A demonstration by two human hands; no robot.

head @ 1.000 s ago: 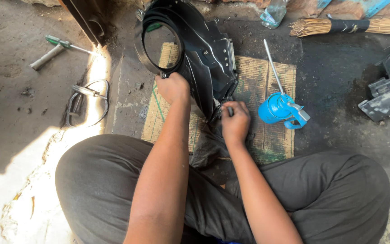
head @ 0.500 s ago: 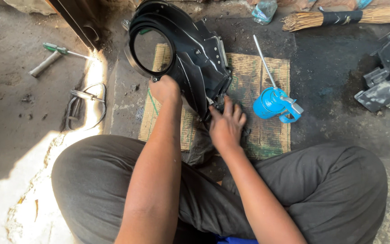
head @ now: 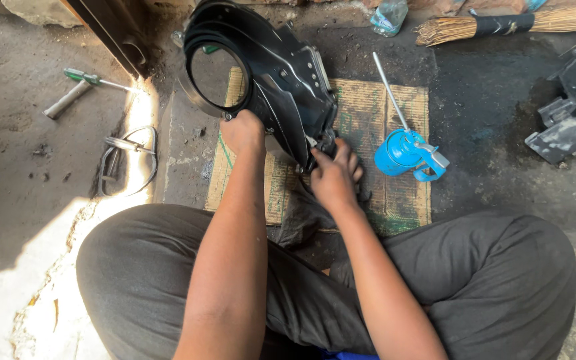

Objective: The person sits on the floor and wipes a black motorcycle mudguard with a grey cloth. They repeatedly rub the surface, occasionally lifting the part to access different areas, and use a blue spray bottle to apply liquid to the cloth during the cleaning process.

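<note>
A large black plastic housing (head: pixel 268 73) with a round opening stands tilted on a woven mat (head: pixel 368 113) on the ground. My left hand (head: pixel 243 130) grips its lower edge just below the round opening. My right hand (head: pixel 333 177) is closed on the housing's lower right corner, fingers wrapped around a small dark part there. What lies under the fingers is hidden. I sit cross-legged in grey trousers, knees on both sides of the mat.
A blue oil can (head: pixel 405 150) with a long metal spout lies on the mat right of my right hand. A green-handled screwdriver (head: pixel 91 79) and a wire loop (head: pixel 125 157) lie left. A broom (head: pixel 501 27), a plastic bottle (head: pixel 388 15) and grey metal parts (head: pixel 571 120) sit at the far right.
My right hand has shifted up along the housing's lower corner and closed tighter on it. The housing has tilted slightly; my left hand keeps its grip.
</note>
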